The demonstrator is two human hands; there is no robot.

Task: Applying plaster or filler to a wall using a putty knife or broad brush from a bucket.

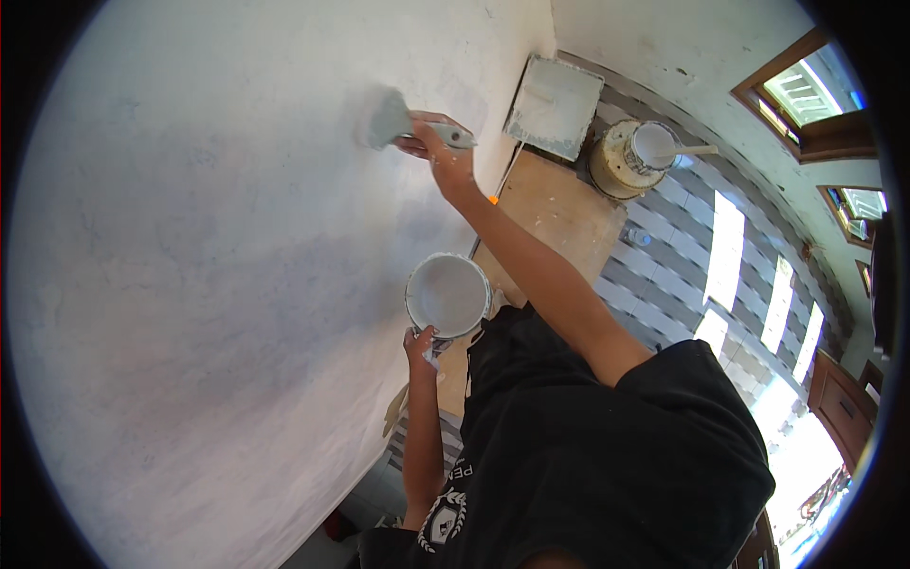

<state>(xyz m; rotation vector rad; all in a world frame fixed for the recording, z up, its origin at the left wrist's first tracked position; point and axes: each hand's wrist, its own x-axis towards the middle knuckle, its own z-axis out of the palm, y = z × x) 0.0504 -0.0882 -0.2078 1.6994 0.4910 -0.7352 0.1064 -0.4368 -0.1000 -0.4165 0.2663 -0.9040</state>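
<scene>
My right hand (pixel 444 161) grips the pale handle of a wide paintbrush (pixel 389 119), its grey-white bristles pressed to the wall (pixel 209 247). Pale paint smears mark the fingers. Lower down, close to the wall, my left hand (pixel 420 346) is closed on the near edge of a round white bucket (pixel 447 255), thumb at the rim. Pale paint or its coating shows inside the bucket; how full it is I cannot tell. The wall is whitish with uneven bluish-grey patches.
Below lies a tan board (pixel 559 209) along the wall. Beyond it are a paint-stained square panel (pixel 555 104) and a crusted drum (pixel 611 166) bearing a small tub (pixel 654 142) with a handle sticking out. A clear plastic item (pixel 637 237) rests on the patterned floor (pixel 678 228).
</scene>
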